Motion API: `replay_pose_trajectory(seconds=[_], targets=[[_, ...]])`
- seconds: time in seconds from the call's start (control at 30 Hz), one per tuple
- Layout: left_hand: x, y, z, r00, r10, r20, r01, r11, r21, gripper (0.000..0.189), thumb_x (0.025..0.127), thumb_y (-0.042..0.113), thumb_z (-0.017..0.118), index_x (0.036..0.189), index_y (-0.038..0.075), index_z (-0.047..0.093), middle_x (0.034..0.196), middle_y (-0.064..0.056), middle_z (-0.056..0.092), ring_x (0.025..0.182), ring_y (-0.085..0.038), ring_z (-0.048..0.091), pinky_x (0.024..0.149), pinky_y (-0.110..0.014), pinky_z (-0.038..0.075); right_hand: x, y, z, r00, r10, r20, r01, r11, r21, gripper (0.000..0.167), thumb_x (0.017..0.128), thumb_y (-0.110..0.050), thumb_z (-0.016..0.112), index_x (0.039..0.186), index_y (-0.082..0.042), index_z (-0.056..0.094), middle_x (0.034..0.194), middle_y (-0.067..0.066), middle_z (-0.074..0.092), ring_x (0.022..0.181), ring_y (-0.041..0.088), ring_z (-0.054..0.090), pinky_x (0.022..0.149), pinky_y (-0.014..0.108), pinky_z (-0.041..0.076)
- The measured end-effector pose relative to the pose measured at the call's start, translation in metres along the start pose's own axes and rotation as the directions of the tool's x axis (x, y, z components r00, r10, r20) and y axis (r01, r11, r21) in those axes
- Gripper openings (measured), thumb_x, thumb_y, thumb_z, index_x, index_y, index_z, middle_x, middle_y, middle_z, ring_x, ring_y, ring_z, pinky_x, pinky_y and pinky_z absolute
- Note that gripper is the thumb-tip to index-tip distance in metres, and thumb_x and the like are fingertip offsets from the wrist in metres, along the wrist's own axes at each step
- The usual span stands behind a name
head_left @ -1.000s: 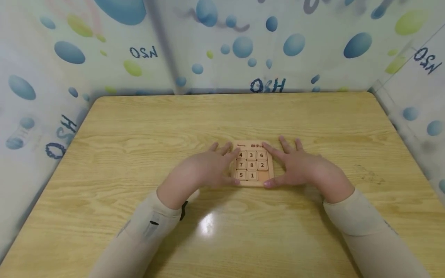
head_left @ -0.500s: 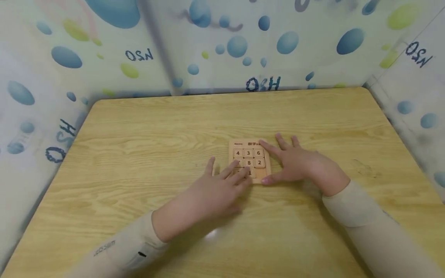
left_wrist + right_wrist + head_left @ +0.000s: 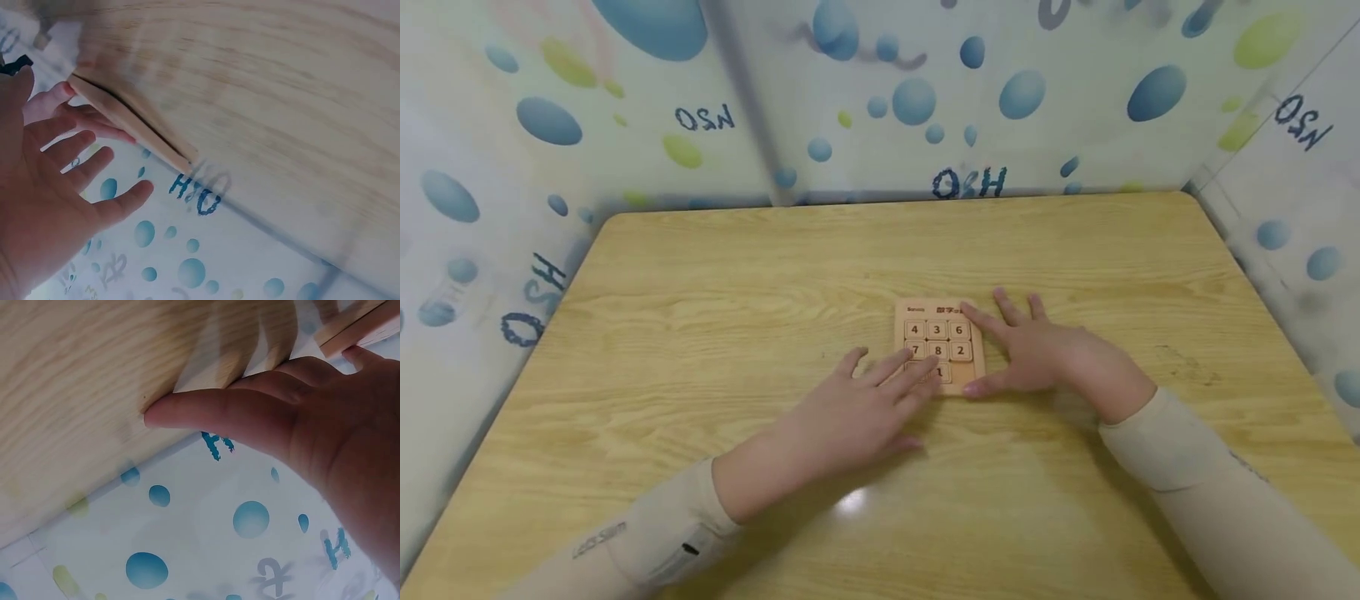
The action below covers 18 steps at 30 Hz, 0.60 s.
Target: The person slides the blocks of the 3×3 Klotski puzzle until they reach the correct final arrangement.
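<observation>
A wooden number slide puzzle (image 3: 977,358) lies flat on the table. Its top row reads 4, 3, 6; 7, 8, 2 come below, and an empty slot (image 3: 962,374) shows at lower right. My left hand (image 3: 842,412) reaches in from the lower left, its fingers extended over the lower tiles and partly hiding them. The left wrist view has the spread fingers of that hand beside the board's edge (image 3: 134,128). At the puzzle's right side, my right hand (image 3: 1037,354) touches the upper and lower corners with index finger and thumb, other fingers spread straight on the table.
The wood-grain table (image 3: 700,292) extends around the puzzle on all sides. Walls printed with blue and green drops (image 3: 913,102) stand along its back and both sides.
My left hand has left the puzzle's left edge and come round to its lower tiles, then drawn slightly back. The right hand keeps its place at the right edge. The tile order looks unchanged.
</observation>
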State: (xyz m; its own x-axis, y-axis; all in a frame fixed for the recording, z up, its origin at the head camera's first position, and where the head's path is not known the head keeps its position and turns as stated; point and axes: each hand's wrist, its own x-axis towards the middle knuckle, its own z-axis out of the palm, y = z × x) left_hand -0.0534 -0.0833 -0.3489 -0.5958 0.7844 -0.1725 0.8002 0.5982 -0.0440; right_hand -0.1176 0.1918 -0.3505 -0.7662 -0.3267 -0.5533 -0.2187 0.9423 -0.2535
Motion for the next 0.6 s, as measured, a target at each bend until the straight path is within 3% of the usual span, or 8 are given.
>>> replay_pose_trajectory(seconds=[0.23, 0.6], targets=[[-0.004, -0.007, 0.005, 0.997, 0.072, -0.025, -0.071, 0.997, 0.034, 0.083, 0.105, 0.072, 0.040, 0.169, 0.019, 0.032, 0.177, -0.002, 0.031, 0.166, -0.025, 0.026, 0.131, -0.066, 0.024, 0.001, -0.003, 0.000, 1.000, 0.017, 0.003, -0.017, 1.000, -0.012, 0.122, 0.080, -0.091, 0.062, 0.171, -0.042, -0.004, 0.179, 0.020, -0.015, 0.158, 0.065, -0.010, 0.095, 0.099, 0.024], [-0.001, -0.013, 0.014, 0.993, 0.111, -0.032, -0.110, 0.993, 0.041, 0.082, 0.106, 0.073, 0.035, 0.169, 0.020, 0.032, 0.177, -0.004, 0.029, 0.166, -0.026, 0.025, 0.132, -0.067, 0.020, 0.002, -0.004, 0.001, 1.000, 0.027, 0.013, -0.026, 1.000, -0.016, 0.124, 0.079, -0.093, 0.061, 0.171, -0.042, -0.004, 0.179, 0.020, -0.014, 0.158, 0.065, -0.009, 0.096, 0.099, 0.022]])
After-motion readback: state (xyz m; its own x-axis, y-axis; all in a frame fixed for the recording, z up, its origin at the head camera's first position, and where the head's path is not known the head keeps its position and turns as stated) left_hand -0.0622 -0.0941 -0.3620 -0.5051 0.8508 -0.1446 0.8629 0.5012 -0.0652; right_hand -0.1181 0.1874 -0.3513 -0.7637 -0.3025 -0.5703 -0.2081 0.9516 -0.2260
